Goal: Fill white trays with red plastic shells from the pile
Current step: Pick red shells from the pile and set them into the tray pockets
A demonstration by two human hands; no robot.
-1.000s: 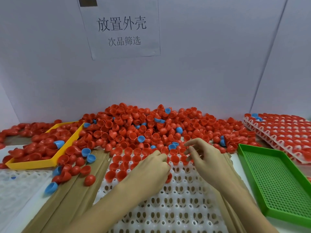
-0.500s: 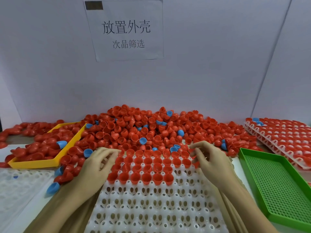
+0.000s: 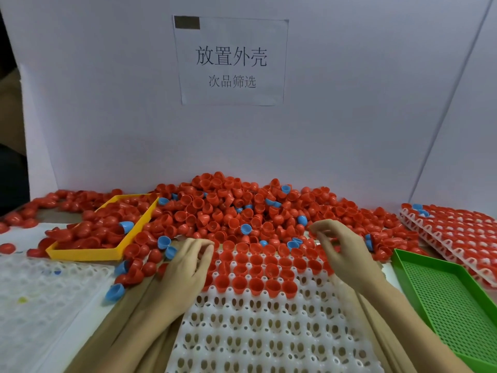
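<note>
Before you, the white tray (image 3: 242,332) lies on brown cardboard, its far rows seated with red shells (image 3: 258,267), its near cells bare. Your left hand (image 3: 185,267) rests at the tray's left edge, fingers curled; whether it holds a shell, I cannot tell. Your right hand (image 3: 341,251) hovers over the tray's far right corner, fingers loosely bent, grasping nothing visible. Behind both, the pile (image 3: 231,211) spreads against the wall.

Left hand (image 3: 188,265) now back at the white tray's (image 3: 242,332) left edge, off the pile (image 3: 228,208).
</note>
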